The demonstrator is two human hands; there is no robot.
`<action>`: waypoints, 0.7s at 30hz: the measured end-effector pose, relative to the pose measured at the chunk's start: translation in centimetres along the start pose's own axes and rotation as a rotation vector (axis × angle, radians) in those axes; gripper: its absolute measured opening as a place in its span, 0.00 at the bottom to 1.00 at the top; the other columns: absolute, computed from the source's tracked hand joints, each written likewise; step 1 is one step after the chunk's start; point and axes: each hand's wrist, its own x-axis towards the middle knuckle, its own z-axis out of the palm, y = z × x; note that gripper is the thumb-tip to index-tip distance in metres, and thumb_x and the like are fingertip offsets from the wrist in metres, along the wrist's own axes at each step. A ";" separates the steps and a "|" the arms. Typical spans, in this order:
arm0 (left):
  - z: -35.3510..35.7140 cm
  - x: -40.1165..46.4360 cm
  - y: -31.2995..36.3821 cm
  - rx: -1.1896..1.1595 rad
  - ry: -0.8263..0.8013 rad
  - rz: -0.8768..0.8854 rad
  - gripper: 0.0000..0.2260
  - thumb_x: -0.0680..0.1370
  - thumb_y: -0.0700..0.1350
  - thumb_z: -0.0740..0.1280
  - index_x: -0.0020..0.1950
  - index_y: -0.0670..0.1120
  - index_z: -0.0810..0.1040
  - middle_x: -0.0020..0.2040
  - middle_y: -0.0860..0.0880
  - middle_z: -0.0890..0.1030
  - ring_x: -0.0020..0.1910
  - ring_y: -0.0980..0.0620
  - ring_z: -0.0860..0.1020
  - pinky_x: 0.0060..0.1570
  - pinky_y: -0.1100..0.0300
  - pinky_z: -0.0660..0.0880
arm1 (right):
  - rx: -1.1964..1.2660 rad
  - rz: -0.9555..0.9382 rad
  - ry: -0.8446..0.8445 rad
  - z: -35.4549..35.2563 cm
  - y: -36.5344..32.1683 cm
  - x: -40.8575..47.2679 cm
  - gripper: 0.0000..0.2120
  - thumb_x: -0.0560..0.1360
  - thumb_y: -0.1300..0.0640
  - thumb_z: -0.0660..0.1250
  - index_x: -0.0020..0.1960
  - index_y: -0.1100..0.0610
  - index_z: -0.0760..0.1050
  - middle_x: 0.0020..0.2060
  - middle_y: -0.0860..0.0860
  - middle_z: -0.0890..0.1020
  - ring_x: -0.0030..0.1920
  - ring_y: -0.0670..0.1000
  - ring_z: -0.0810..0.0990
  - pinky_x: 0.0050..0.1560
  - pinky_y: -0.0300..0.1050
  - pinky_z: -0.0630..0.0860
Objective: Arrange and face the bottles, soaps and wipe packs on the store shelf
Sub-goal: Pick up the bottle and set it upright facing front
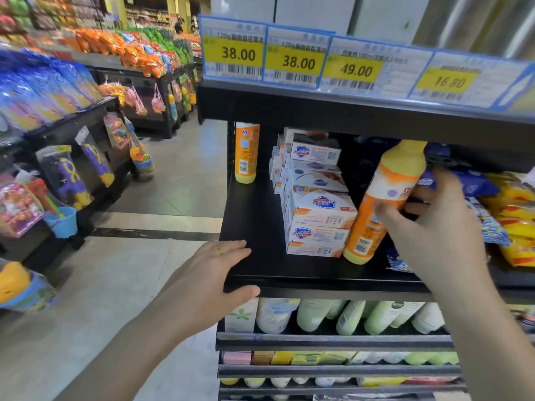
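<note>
The right hand (434, 227) is reaching into the black shelf (254, 215) and gripping an orange bottle (385, 198), thumb on its front, fingers (419, 195) curling round its right side. That bottle is leaning, its yellow cap tipping right toward the underside of the shelf above, its base sitting on the shelf board just beside the soap boxes (318, 206). Those white boxes are standing in an uneven stack in the middle of the shelf, some labels showing upside down, the lower ones touching the bottle's left side.

Over at the left the other hand (214, 273) is resting flat on the front corner of the shelf, fingers straight and relaxed, holding nothing, a ring showing on one of them. A second orange bottle (246, 153) is standing upright at the back left corner, well apart from the stack.

To the right of the gripped bottle, blue wipe packs (469, 183) are lying piled behind the right hand, with yellow packs (515, 215) just beside them at the frame's edge. Price tags (298, 59) are hanging along the shelf edge above. Pale green and white bottles (376, 316) are lining the shelf below.
</note>
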 end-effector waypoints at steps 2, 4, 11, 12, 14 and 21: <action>-0.5 0.2 -0.3 -0.020 -0.012 0.005 0.31 0.78 0.66 0.66 0.80 0.61 0.64 0.79 0.67 0.60 0.79 0.63 0.54 0.77 0.55 0.63 | 0.193 -0.078 0.163 0.3 -0.3 -2.8 0.31 0.76 0.54 0.75 0.74 0.47 0.64 0.58 0.41 0.78 0.56 0.41 0.79 0.52 0.43 0.75; -1.0 0.5 -0.7 -0.022 -0.012 0.000 0.31 0.77 0.67 0.66 0.79 0.62 0.65 0.79 0.66 0.61 0.78 0.62 0.56 0.76 0.54 0.64 | 0.325 -0.185 0.211 1.3 -0.7 -5.3 0.21 0.77 0.58 0.73 0.65 0.46 0.71 0.53 0.41 0.80 0.52 0.41 0.80 0.49 0.40 0.78; -1.6 1.1 -3.1 -0.064 -0.010 -0.052 0.32 0.75 0.70 0.66 0.77 0.62 0.67 0.78 0.63 0.65 0.76 0.58 0.63 0.74 0.51 0.68 | 0.341 -0.359 -0.311 8.5 -5.7 -5.7 0.13 0.78 0.57 0.71 0.61 0.47 0.78 0.51 0.40 0.80 0.53 0.43 0.80 0.48 0.34 0.78; -1.5 1.1 -3.6 -0.086 -0.003 -0.052 0.32 0.75 0.70 0.66 0.77 0.61 0.68 0.77 0.62 0.66 0.76 0.58 0.64 0.74 0.51 0.68 | 0.287 -0.360 -0.357 9.8 -6.7 -5.1 0.16 0.78 0.56 0.71 0.64 0.46 0.76 0.54 0.41 0.78 0.53 0.42 0.80 0.50 0.36 0.79; -1.3 1.2 -4.4 -0.121 0.002 -0.056 0.30 0.76 0.69 0.66 0.77 0.61 0.68 0.77 0.62 0.67 0.75 0.58 0.65 0.73 0.51 0.69 | 0.182 -0.364 -0.401 12.6 -8.3 -3.5 0.21 0.77 0.54 0.71 0.69 0.46 0.71 0.59 0.45 0.75 0.54 0.42 0.77 0.54 0.43 0.79; -0.3 1.8 -6.6 -0.291 -0.007 -0.061 0.28 0.79 0.65 0.64 0.79 0.64 0.62 0.78 0.61 0.65 0.74 0.58 0.66 0.73 0.52 0.70 | 0.168 -0.137 -0.314 22.9 -11.8 3.1 0.35 0.75 0.53 0.72 0.76 0.51 0.59 0.69 0.55 0.67 0.67 0.57 0.73 0.64 0.54 0.76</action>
